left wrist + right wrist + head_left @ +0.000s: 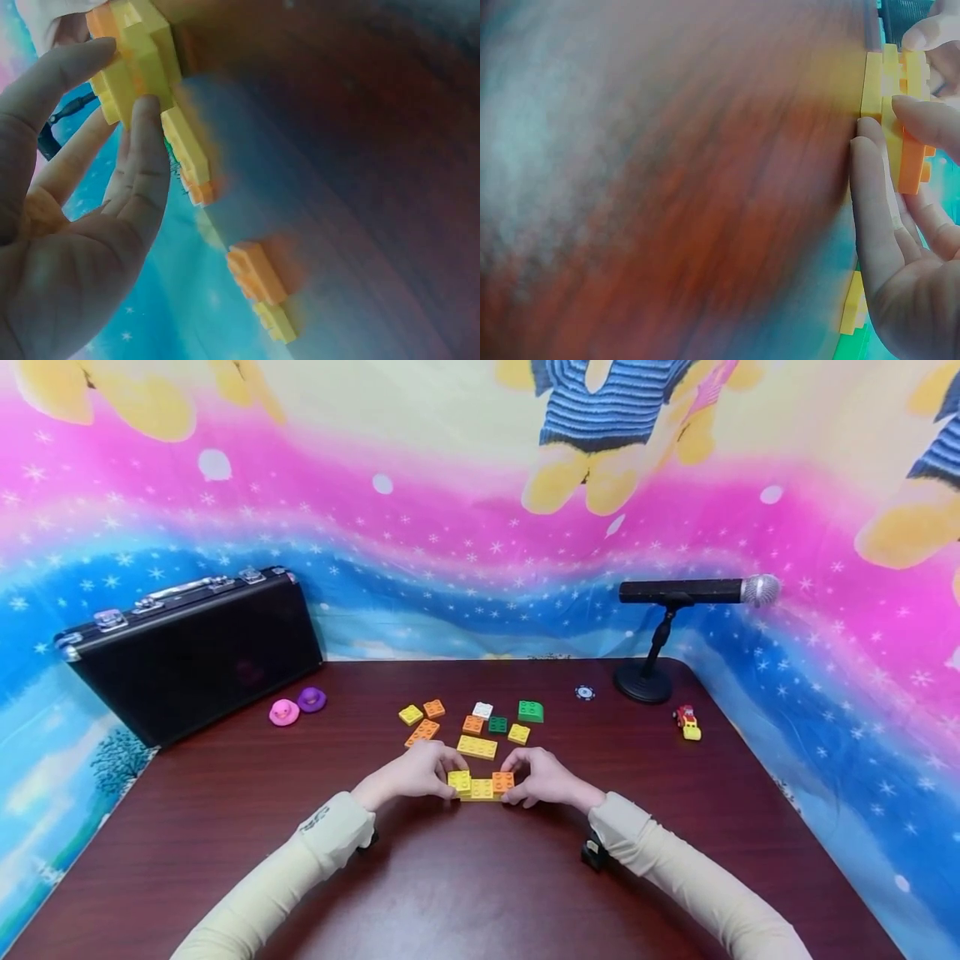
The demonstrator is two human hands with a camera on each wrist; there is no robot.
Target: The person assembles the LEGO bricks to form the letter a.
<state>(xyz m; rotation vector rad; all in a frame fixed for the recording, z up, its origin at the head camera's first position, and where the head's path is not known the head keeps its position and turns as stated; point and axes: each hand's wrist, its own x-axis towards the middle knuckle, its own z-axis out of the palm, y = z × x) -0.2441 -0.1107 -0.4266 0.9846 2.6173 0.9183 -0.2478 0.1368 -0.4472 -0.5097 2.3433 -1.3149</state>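
In the head view, a small stack of toy building bricks stands between the two hands. Its lower part is a long yellow brick [482, 790]. A square yellow brick [459, 781] sits on the left end, an orange brick [502, 782] on the right end. My left hand [417, 768] pinches the yellow end between thumb and fingers. Thumb and fingers of my right hand [550, 777] grip the orange end. In the right wrist view, one thumb presses the orange brick [912, 161], while the other fingers reach under the yellow layers [891, 146].
Just beyond the hands lie several loose bricks, among them a long yellow one [477, 747] and a green one [530, 711]. A black case [202, 660] and two rubber ducks [284, 712] are at left. A microphone stand [642, 682], chip [585, 692] and toy car [686, 723] are at right.
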